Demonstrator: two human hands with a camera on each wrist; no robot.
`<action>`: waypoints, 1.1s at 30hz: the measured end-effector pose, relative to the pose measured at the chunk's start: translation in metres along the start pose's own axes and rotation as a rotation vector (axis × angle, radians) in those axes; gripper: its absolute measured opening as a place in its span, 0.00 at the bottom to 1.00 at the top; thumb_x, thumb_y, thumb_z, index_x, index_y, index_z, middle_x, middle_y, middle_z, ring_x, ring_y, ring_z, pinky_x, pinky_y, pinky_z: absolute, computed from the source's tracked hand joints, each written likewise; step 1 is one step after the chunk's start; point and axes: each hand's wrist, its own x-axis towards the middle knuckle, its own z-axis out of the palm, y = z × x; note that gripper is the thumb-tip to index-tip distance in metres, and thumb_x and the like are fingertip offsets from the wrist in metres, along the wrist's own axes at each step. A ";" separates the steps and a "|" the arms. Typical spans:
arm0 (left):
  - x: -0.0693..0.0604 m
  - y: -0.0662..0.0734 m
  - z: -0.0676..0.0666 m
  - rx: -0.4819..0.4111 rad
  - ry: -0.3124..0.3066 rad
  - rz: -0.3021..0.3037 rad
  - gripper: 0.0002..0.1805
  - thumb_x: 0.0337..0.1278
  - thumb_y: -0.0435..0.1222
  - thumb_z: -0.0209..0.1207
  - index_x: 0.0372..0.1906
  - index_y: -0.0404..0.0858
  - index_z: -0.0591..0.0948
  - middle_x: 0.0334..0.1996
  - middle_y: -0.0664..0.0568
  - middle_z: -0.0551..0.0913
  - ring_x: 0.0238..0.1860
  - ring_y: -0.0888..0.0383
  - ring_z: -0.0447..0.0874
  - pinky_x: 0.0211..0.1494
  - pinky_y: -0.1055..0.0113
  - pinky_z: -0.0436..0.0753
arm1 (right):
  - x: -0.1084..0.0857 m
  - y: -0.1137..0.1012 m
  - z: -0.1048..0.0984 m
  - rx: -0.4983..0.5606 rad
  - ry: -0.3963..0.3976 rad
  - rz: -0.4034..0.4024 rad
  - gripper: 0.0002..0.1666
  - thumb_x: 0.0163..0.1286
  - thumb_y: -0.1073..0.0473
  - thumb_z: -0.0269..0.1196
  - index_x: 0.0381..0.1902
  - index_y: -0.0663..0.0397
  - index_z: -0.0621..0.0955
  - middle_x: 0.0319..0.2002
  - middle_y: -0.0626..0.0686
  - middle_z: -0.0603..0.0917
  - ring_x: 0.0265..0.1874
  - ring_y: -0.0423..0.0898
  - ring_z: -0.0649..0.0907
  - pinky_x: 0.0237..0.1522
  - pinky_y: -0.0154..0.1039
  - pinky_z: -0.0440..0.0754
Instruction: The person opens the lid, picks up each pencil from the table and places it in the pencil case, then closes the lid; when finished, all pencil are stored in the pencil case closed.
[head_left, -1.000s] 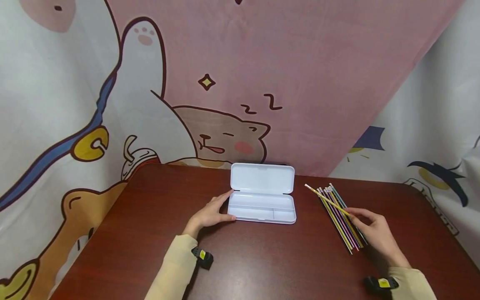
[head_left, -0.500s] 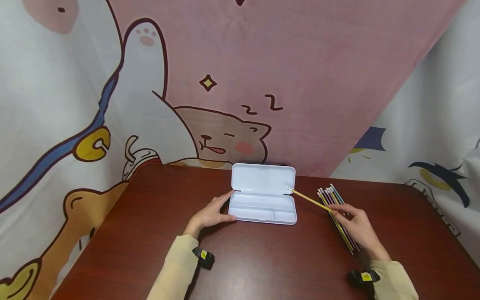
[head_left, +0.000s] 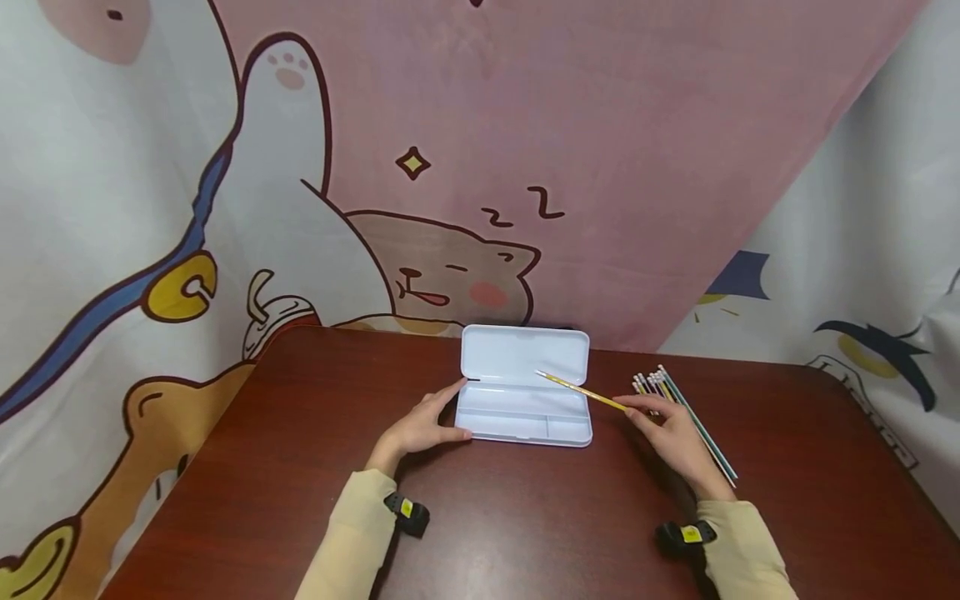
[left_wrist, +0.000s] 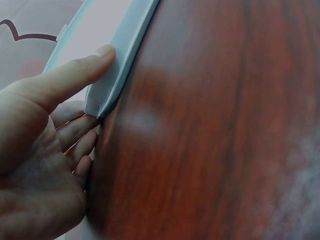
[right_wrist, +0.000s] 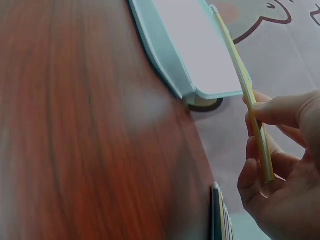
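A white pencil case (head_left: 501, 426) lies with its lid (head_left: 524, 354) raised, its tray divided into compartments. My left hand (head_left: 418, 428) grips the left end of the case, thumb (left_wrist: 104, 54) at the front corner and fingers along the side. Between thumb and fingers my right hand (head_left: 677, 437) pinches a yellow pencil (head_left: 585, 391), whose far tip is over the case near the hinge. In the right wrist view the pencil (right_wrist: 241, 75) slants up from the right hand (right_wrist: 285, 145).
Several pencils (head_left: 697, 423) lie in a bundle on the brown table (head_left: 525, 517), partly hidden behind the right hand. A cloth with cartoon animals (head_left: 637, 167) hangs behind the table's back edge.
My right hand has moved left from above the pencil bundle, carrying the yellow pencil until its tip is over the case. The left hand has kept its place.
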 end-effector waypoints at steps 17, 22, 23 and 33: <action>0.001 -0.002 0.001 -0.023 0.006 -0.005 0.48 0.50 0.43 0.70 0.75 0.41 0.58 0.71 0.42 0.61 0.67 0.43 0.58 0.66 0.42 0.58 | 0.026 -0.016 0.037 0.090 -0.021 -0.032 0.10 0.65 0.70 0.63 0.43 0.60 0.87 0.40 0.56 0.85 0.42 0.51 0.80 0.42 0.32 0.73; 0.001 -0.003 0.001 -0.020 0.006 0.002 0.48 0.50 0.42 0.70 0.75 0.41 0.58 0.70 0.42 0.62 0.65 0.44 0.60 0.65 0.43 0.59 | 0.030 -0.022 0.046 0.109 -0.047 -0.023 0.11 0.65 0.72 0.62 0.42 0.60 0.87 0.41 0.56 0.85 0.41 0.51 0.80 0.40 0.32 0.74; 0.001 -0.003 0.001 -0.019 0.005 0.001 0.48 0.50 0.42 0.70 0.75 0.41 0.58 0.70 0.43 0.62 0.65 0.44 0.60 0.65 0.43 0.59 | 0.031 -0.022 0.048 0.104 -0.051 -0.024 0.11 0.65 0.72 0.62 0.42 0.60 0.87 0.41 0.56 0.85 0.41 0.50 0.80 0.40 0.33 0.74; 0.000 -0.001 0.001 -0.025 0.009 -0.022 0.48 0.50 0.42 0.70 0.75 0.43 0.58 0.70 0.44 0.62 0.65 0.44 0.60 0.65 0.43 0.59 | 0.041 -0.024 0.066 0.090 -0.103 -0.012 0.13 0.63 0.74 0.62 0.41 0.58 0.88 0.40 0.55 0.86 0.39 0.49 0.79 0.38 0.37 0.73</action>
